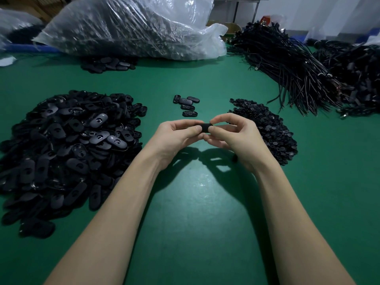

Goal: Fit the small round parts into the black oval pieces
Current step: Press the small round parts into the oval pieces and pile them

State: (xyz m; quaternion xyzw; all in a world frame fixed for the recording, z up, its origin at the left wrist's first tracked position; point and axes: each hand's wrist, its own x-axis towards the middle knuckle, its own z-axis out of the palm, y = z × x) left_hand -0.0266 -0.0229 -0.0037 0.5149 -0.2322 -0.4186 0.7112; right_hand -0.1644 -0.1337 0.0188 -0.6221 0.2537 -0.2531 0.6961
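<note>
Left hand (176, 134) and right hand (232, 136) both pinch one black oval piece (206, 128) above the green table (197, 202). Best: steady it, press round part squarely.

Illumination is dim overall with a cool cast. Light falls from above and ahead: the left hand (176, 138) and right hand (232, 138) throw hard dark shadows onto the green table (197, 233) just below the wrists. A soft sheen shows between the forearms. Glare streaks the plastic bag (131, 25) far beyond the left hand. Wide-angle distortion bends the edges; corners are darker and soft.
</note>
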